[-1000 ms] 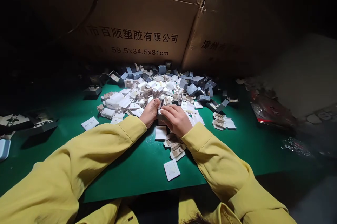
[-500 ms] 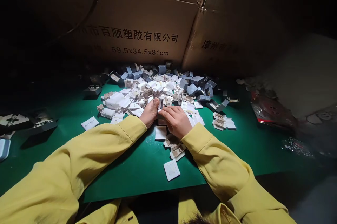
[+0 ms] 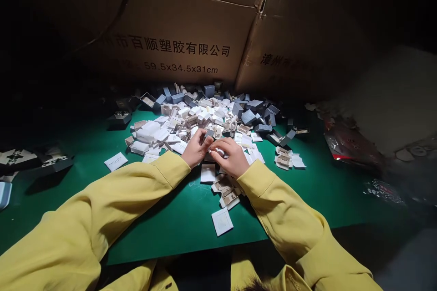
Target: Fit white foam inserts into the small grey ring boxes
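Observation:
Both hands meet at the front of a heap of white folded paper pieces (image 3: 150,131). My left hand (image 3: 197,149) pinches a small dark grey-blue box (image 3: 209,133) between thumb and fingers. Just to its right, my right hand (image 3: 229,156) has its fingers curled round a small white piece (image 3: 221,150), largely hidden by the fingers. Below the hands lie a white square card (image 3: 208,173), a torn-looking brown and white insert (image 3: 228,193) and another white square (image 3: 221,222).
Dark blue-grey little boxes (image 3: 248,117) lie along the heap's back and right. Large cardboard cartons (image 3: 184,22) stand behind the green table (image 3: 164,227). Open dark boxes (image 3: 56,163) sit at left; a red plastic packet (image 3: 351,143) is at right.
The fingers of both hands have shifted. The small dark box now shows above my left thumb, and a white piece shows within my right fingers.

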Tool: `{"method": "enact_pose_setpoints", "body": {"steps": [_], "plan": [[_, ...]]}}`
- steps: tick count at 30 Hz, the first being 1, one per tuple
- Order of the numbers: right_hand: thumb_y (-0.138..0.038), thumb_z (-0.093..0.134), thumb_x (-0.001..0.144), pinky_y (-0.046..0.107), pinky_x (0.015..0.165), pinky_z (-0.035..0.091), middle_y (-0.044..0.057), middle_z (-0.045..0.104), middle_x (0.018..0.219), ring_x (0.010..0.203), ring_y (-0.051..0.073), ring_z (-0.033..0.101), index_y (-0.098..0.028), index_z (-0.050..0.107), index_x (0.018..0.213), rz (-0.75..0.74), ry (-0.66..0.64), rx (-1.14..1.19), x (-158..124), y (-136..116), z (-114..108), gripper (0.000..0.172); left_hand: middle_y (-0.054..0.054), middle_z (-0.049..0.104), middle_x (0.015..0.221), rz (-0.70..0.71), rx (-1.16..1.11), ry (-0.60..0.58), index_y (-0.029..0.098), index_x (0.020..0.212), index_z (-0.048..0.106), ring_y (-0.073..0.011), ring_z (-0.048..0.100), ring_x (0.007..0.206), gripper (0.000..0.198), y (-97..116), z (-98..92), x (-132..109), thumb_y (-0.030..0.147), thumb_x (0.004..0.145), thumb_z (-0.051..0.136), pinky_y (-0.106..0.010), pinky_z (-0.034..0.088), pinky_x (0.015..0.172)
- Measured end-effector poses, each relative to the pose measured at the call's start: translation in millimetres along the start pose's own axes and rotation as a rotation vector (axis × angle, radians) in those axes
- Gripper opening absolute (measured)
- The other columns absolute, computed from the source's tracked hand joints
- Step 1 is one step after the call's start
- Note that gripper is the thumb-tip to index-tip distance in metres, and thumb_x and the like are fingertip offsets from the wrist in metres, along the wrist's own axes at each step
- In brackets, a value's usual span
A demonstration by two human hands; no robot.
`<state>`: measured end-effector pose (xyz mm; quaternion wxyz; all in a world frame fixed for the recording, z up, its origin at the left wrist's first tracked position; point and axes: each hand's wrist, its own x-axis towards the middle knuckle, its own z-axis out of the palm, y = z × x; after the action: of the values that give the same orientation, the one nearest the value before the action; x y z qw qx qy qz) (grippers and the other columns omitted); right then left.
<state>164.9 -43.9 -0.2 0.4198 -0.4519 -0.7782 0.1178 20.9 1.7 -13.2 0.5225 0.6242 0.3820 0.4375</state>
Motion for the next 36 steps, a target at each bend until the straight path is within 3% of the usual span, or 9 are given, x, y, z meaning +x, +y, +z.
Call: {"method": "enact_pose_setpoints", "body": {"steps": [3, 7, 17, 25, 31, 36], "plan": [[-0.020, 0.058, 0.073, 0.031, 0.074, 0.047, 0.004, 0.063, 0.083, 0.080, 0.017, 0.056, -0.020, 0.060, 0.076, 0.082, -0.031, 0.057, 1.5, 0.5, -0.6, 0.003, 0.000, 0.046, 0.075, 0.071, 0.049, -0.058, 0.018, 0.089, 0.041, -0.0123, 0.044, 0.067, 0.062, -3.7, -1.5, -1.2, 0.074, 0.064, 0.048, -0.026, 0.038, 0.062], [-0.019, 0.057, 0.070, 0.030, 0.071, 0.047, 0.005, 0.060, 0.085, 0.080, 0.017, 0.055, -0.018, 0.059, 0.080, 0.100, -0.039, 0.059, 1.9, -0.6, -1.6, 0.011, -0.001, 0.044, 0.080, 0.176, 0.145, -0.077, 0.018, 0.093, 0.041, -0.0131, 0.043, 0.071, 0.059, -11.5, -4.0, -2.2, 0.070, 0.067, 0.050, -0.026, 0.039, 0.065], [-0.022, 0.064, 0.063, 0.026, 0.063, 0.046, 0.000, 0.053, 0.079, 0.072, 0.013, 0.053, -0.020, 0.061, 0.072, 0.318, -0.045, 0.275, -1.9, 2.6, 4.4, 0.010, -0.003, 0.048, 0.081, 0.187, 0.289, -0.079, 0.017, 0.090, 0.044, -0.0157, 0.046, 0.074, 0.062, -1.5, -1.2, -7.7, 0.073, 0.064, 0.049, -0.029, 0.039, 0.071], [-0.021, 0.066, 0.062, 0.028, 0.063, 0.049, 0.002, 0.055, 0.078, 0.071, 0.014, 0.055, -0.019, 0.061, 0.071, 0.304, -0.057, 0.263, -2.7, 9.8, 6.8, 0.011, -0.003, 0.049, 0.081, 0.173, 0.293, -0.035, 0.018, 0.087, 0.047, -0.0169, 0.047, 0.075, 0.056, 2.8, 0.2, -11.2, 0.068, 0.064, 0.054, -0.030, 0.039, 0.072], [-0.031, 0.069, 0.062, 0.026, 0.055, 0.047, -0.001, 0.053, 0.069, 0.063, 0.013, 0.052, -0.018, 0.062, 0.070, 0.294, -0.114, 0.244, -0.3, 12.0, 4.1, 0.016, -0.005, 0.050, 0.085, 0.263, 0.285, -0.045, 0.017, 0.089, 0.050, -0.0176, 0.048, 0.078, 0.057, -0.1, -0.7, -14.0, 0.067, 0.062, 0.057, -0.030, 0.040, 0.073], [-0.028, 0.059, 0.076, 0.033, 0.077, 0.049, 0.005, 0.064, 0.090, 0.084, 0.017, 0.058, -0.019, 0.064, 0.087, 0.104, -0.039, 0.116, -3.1, 8.6, 6.1, 0.015, -0.003, 0.052, 0.082, 0.167, 0.169, 0.032, 0.017, 0.091, 0.048, -0.0155, 0.048, 0.074, 0.057, -7.8, -3.0, -6.7, 0.068, 0.068, 0.050, -0.029, 0.040, 0.070]]}}
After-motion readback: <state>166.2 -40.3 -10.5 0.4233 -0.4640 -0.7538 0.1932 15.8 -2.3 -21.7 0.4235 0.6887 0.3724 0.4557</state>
